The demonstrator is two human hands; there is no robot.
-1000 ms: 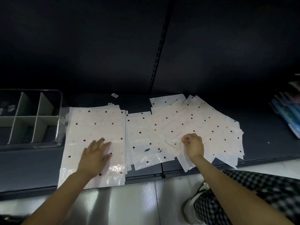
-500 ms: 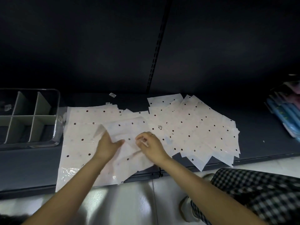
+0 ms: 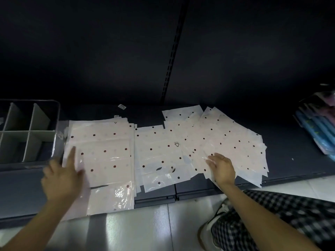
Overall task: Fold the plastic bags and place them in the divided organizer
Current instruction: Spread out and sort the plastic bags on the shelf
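Observation:
Several white plastic bags with dark dots lie flat on a dark shelf. A neat stack (image 3: 105, 153) is on the left, a second pile (image 3: 159, 156) in the middle, and a fanned heap (image 3: 226, 138) on the right. My left hand (image 3: 62, 174) rests flat with spread fingers on the left edge of the left stack. Over on the heap, my right hand (image 3: 222, 167) lies with its fingers extended on the near edge. The clear divided organizer (image 3: 52, 142) with grey partitions stands at the far left, and the compartments in view hold no bags.
The dark shelf (image 3: 290, 160) ends in a front lip above a pale tiled floor (image 3: 137, 230). Blue and pink packaged goods (image 3: 319, 127) lie at the right edge. My checkered trouser leg and shoe (image 3: 215, 223) are at the lower right. A small label (image 3: 122, 106) lies behind the bags.
Half a second ago both hands held one bag above the middle pile. That bag now lies on the left stack; my left hand has moved left and my right hand back to the right heap.

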